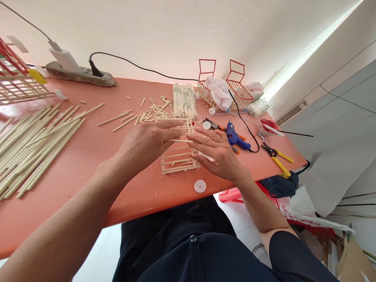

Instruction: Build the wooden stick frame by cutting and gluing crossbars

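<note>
A small frame of pale wooden sticks [178, 169] lies on the table in front of me, with crosspieces like a ladder. Across it runs a thin wooden stick [179, 141], its ends at the fingers of both hands. My left hand [154, 137] comes over the frame's left side, fingers together and closed around the stick's left end. From the right, my right hand [216, 150] reaches over the frame's other side; its fingers are long and slightly apart, with the stick's right end between them. Both thumbs are mostly hidden.
Long sticks [38, 149] lie at left, short cut pieces [157, 111] behind the frame. A blue glue gun [233, 137], yellow-handled pliers [277, 156] and a red-stained cup [268, 126] stand right. A power strip [85, 75], stick pack [185, 101] and red-topped stick models [239, 84] line the back.
</note>
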`<state>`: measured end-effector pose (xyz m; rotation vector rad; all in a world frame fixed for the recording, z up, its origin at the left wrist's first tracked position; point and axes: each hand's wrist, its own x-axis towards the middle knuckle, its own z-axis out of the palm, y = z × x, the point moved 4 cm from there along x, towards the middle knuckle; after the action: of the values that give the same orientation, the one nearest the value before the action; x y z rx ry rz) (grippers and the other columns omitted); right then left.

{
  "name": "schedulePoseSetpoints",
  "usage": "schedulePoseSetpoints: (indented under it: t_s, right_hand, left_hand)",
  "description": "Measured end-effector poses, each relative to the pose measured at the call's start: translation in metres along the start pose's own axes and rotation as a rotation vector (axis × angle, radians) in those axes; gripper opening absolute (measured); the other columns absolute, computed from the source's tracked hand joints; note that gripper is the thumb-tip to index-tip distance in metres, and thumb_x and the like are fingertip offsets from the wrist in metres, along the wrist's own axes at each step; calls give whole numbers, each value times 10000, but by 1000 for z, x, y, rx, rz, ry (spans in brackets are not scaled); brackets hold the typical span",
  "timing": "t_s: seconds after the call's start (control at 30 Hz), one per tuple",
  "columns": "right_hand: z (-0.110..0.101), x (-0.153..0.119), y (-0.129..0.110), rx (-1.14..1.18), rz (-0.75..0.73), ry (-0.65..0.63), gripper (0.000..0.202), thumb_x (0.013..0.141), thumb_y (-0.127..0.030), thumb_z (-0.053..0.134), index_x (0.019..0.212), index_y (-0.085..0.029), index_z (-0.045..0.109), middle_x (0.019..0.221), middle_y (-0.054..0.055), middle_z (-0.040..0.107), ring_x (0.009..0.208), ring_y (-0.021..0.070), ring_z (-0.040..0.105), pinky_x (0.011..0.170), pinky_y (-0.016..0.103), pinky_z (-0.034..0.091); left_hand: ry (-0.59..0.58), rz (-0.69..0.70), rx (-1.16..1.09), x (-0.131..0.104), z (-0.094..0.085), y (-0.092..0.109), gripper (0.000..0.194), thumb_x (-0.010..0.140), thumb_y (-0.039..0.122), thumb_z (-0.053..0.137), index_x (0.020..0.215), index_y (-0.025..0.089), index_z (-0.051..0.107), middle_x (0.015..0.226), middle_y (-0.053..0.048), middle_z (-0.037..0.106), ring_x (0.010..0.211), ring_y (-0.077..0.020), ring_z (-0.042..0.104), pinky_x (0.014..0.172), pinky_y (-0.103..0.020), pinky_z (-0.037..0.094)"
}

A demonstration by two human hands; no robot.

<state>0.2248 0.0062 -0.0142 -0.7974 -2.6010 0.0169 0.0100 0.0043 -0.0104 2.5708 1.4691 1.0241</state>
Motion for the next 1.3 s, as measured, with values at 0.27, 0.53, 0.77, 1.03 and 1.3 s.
schedulePoseSetpoints:
  t_s: [0.27,0.53,0.77,1.03,1.3]
  right_hand:
    - [-2,-12,-4,1,-90,133,383,1150,-388,536,1415,-203,741,1477,74,750,1511,259,612,1216,460,385]
    - [-1,-24,-7,17,-101,156,338,1139,-368,560,1381,-251,764,1444,45,770,1492,261,634,1211,474,394]
    - [-1,-35,-14,49,-140,201,334,1131,-324,569,1406,-245,741,1421,56,784,1476,265,651,1192,481,420]
    - [1,-46,-21,15,-164,199,354,1135,-345,555,1439,-257,715,1431,54,779,1484,257,643,1215,482,418]
    - [-1,-53,-25,74,-168,208,404,1133,-345,551,1510,-245,660,1434,72,779,1501,254,627,1209,470,426]
  left_hand:
    - [9,4,42,0,0,2,386,1072,255,519,1196,321,879,1384,-17,804,1120,-220,833,885,-261,630]
    - [-11,-20,23,0,1,-2,356,1061,269,540,1140,329,882,1401,-3,797,1111,-221,833,878,-268,626]
    - [-3,-12,8,0,0,0,369,1055,265,540,1184,320,881,1395,-18,799,1132,-242,830,885,-289,631]
    - [29,19,-1,0,2,0,377,1031,220,548,1159,312,890,1363,-20,815,1108,-251,835,870,-304,640]
    - [10,-42,13,0,2,-1,366,1019,215,556,1164,301,880,1357,-23,818,1127,-255,831,901,-319,646]
